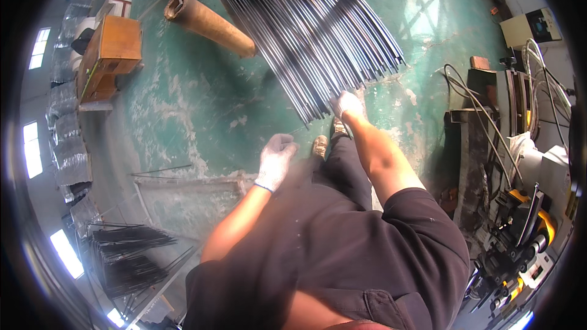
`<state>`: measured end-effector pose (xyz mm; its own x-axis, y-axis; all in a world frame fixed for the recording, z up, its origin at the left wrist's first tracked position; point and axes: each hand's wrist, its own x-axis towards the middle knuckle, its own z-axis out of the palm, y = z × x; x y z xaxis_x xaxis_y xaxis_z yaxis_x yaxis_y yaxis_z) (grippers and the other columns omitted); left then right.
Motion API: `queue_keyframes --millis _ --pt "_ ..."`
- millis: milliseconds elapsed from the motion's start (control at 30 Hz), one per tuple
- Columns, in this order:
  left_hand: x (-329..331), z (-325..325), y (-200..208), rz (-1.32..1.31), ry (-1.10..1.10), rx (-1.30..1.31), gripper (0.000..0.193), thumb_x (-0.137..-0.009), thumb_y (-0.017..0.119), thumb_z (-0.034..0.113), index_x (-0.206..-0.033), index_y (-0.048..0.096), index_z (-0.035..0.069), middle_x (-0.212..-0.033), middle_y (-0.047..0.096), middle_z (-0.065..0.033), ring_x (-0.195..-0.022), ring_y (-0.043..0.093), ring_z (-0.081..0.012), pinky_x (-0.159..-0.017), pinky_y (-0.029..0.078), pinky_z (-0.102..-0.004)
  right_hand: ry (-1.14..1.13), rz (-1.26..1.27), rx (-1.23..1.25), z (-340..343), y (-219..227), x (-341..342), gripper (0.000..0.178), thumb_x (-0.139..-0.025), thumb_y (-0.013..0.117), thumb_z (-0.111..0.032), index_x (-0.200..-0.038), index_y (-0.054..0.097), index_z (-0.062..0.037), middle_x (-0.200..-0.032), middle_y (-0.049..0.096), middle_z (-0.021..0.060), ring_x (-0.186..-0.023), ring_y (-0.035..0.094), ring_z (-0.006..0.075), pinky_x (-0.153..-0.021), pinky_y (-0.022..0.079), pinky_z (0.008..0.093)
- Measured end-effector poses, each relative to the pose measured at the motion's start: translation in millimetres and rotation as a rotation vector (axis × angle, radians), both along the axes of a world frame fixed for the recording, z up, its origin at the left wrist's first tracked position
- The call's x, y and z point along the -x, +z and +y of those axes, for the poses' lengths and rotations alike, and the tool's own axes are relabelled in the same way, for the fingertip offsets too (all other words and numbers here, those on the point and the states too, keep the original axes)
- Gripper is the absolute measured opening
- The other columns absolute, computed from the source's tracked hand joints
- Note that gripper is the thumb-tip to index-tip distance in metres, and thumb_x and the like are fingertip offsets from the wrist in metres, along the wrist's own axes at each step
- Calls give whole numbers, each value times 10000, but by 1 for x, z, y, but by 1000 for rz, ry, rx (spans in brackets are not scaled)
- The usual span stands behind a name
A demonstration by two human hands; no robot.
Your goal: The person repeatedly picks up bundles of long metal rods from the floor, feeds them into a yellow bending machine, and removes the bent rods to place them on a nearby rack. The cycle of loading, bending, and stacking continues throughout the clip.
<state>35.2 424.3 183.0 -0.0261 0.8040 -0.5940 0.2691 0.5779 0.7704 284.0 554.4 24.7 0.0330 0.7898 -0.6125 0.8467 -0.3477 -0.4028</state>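
Observation:
A wide bundle of long, thin dark metal rods [318, 30] lies fanned out ahead of me, its near ends uneven. My right hand [350, 105], in a white glove, is closed at those near ends, with a short length of rod showing just below it. The fingers partly hide what is gripped. Lower and to the left, my gloved left hand [276, 157] hovers apart from the bundle with its fingers curled in. Whether anything thin sits inside that curl does not show.
Brown tubes [211, 24] lie under or against the bundle. A wooden cabinet [116, 43] stands at the left, above a stack of dark rods [131, 250]. Machinery with yellow parts [541, 229] and looped cables [483, 110] line the right. The green floor [202, 98] is worn.

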Motion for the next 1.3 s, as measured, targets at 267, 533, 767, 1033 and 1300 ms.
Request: queue_keyframes --millis 267,533,767,1033,1300 --pt "64 -78 -15 -44 224 220 417 -984 611 102 -1348 530 -85 -1110 727 -202 -935 728 -269 -819 604 -373 -215 17 -20 -75 -68 13 430 -869 752 -382 -1099 732 -19 -1151 744 278 -1134 713 426 -993 562 489" --pt "28 -33 6 -209 190 144 399 -968 635 59 -1328 548 -88 -1062 730 -182 -868 716 -230 -772 601 -332 -335 175 -163 -99 59 -27 628 -864 799 -447 -1244 657 31 -1199 715 320 -1166 687 454 -1009 539 502" --pt "-14 16 -41 -334 7 182 337 -988 650 186 -1248 606 -24 -1052 725 -153 -905 718 -235 -792 613 -366 -357 -29 68 -288 162 -82 501 -922 744 -467 -1119 728 -6 -1023 733 295 -1055 716 441 -917 542 498" --pt "-38 21 -75 -289 -87 150 279 -1028 647 238 -1161 616 -5 -1005 729 -134 -839 710 -209 -750 596 -355 -438 -15 279 -435 144 -107 593 -862 789 -527 -1147 750 -9 -1017 747 282 -1022 733 424 -907 547 501" --pt "-32 -70 -67 -238 -50 318 260 -1010 625 141 -1191 592 -42 -1016 709 -143 -828 686 -163 -729 581 -294 -141 122 -3 -241 57 -55 457 -885 742 -407 -1102 747 -5 -1038 742 288 -1036 721 448 -912 570 513"
